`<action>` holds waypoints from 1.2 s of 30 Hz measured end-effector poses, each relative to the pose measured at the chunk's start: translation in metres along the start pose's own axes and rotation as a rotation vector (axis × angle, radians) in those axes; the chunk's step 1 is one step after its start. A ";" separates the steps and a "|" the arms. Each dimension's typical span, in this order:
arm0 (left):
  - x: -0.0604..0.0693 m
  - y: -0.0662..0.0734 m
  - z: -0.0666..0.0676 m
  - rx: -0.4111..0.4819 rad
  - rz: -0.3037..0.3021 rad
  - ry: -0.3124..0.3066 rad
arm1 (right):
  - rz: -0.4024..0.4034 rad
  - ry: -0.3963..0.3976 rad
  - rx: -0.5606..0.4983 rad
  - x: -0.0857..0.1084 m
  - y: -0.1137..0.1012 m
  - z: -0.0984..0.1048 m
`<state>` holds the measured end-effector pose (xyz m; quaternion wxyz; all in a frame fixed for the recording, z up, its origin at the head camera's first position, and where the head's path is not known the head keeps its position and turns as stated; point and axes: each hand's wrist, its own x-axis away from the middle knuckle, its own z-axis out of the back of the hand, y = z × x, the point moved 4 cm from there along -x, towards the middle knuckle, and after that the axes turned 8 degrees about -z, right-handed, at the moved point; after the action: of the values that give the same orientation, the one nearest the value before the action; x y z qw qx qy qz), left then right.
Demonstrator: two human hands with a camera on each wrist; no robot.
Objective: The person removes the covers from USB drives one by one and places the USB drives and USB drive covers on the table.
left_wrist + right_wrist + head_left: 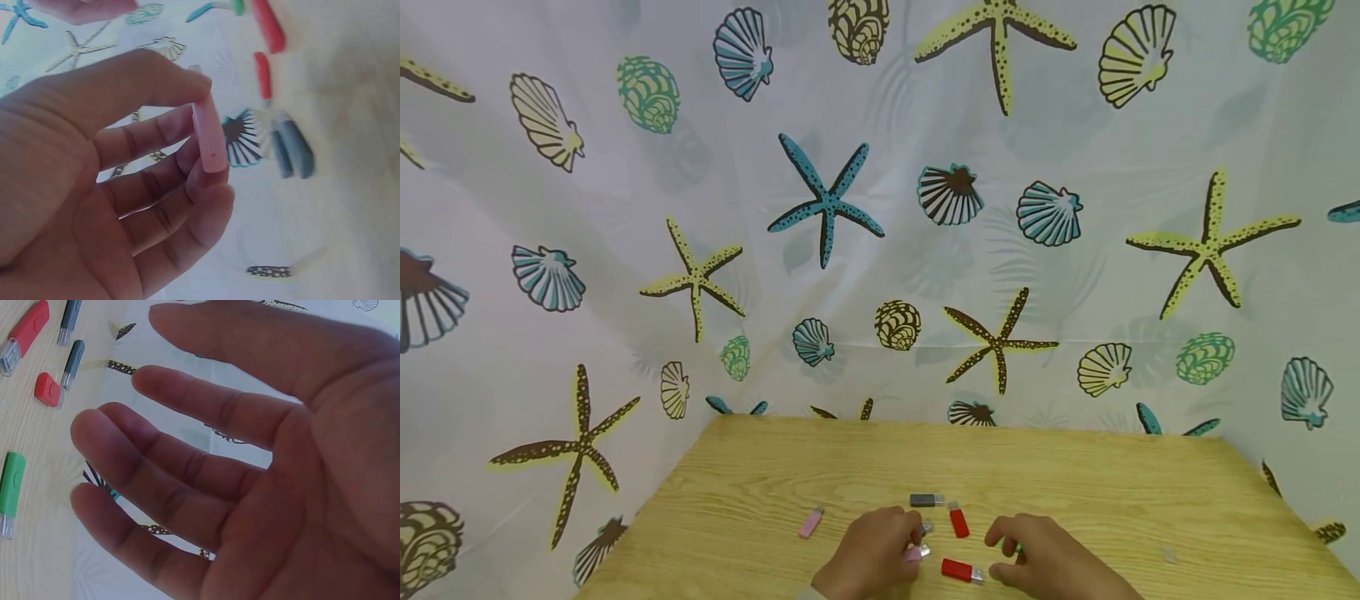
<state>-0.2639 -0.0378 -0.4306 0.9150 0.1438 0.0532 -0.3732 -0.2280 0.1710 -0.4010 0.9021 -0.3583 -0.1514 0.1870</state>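
One pink USB stick [212, 140] is pinched in the left fingers [164, 129].

Before the cloth [835, 379] at the far edge of the desk [752, 467], one USB stick [809, 524] lies nearest the left edge, a second USB stick [922, 500] nearest the far edge, and a third USB stick [957, 570] between the right hand [1043, 554] and the left hand [872, 550], which holds a fourth USB stick [210, 134].

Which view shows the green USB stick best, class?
Right wrist: the green USB stick shows nearly whole, end to end. In the head view, the right hand hides most; the left wrist view catches only a bit.
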 end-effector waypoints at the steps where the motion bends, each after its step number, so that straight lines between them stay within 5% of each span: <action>1: 0.000 0.004 0.003 0.006 -0.013 -0.007 | 0.003 0.003 0.004 0.000 -0.001 0.000; 11: 0.006 0.043 0.034 0.132 -0.121 -0.139 | 0.019 -0.006 -0.015 0.008 -0.026 -0.004; 26: 0.021 0.077 0.065 -0.096 -0.400 0.030 | 0.152 0.002 0.007 0.021 -0.051 -0.005; 36: 0.024 0.080 0.069 -0.080 -0.400 0.007 | 0.145 -0.032 -0.020 0.019 -0.057 -0.010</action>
<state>-0.1915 -0.0196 -0.3520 0.8275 0.0955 0.0985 -0.5445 -0.1938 0.1354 -0.3655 0.8800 -0.3742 -0.1412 0.2562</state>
